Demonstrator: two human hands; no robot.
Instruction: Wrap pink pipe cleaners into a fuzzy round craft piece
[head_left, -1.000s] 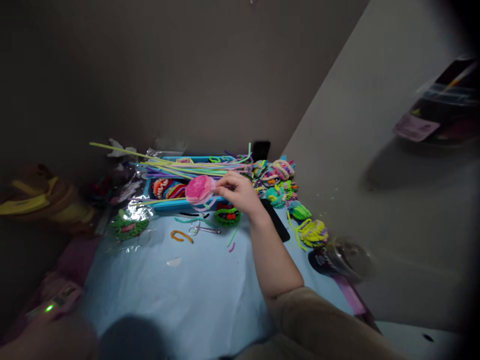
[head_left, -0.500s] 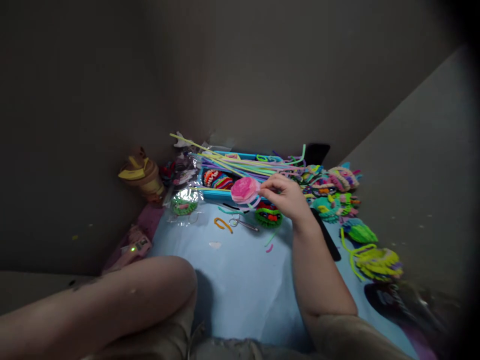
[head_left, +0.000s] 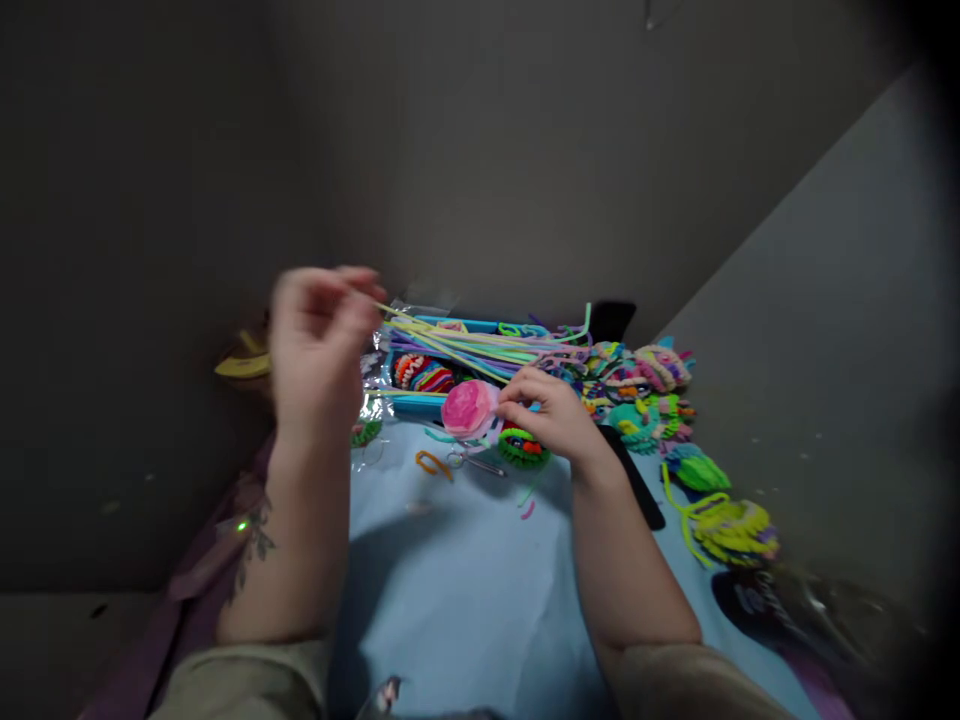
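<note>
My right hand is closed in a pinch at the right edge of a pink layered flower, whose petals face up and to the left. Paler material shows along its lower right side. My left hand, smeared by motion, is raised at the left with its fingers curled together. A yellow pipe cleaner runs from its fingertips down to a bundle of pastel pipe cleaners. That bundle lies across a blue tray. Just below the flower sits a green fuzzy piece with red and black spots.
Scissors and a bent orange pipe cleaner lie on the light blue surface. Colourful fuzzy bundles and a yellow one line the right side. A dark flat object lies beside my right wrist.
My left arm has come into view, its hand rising to the end of the yellow pipe cleaner. The knee at left is gone from view. My right hand still holds the flower, slightly lower.
</note>
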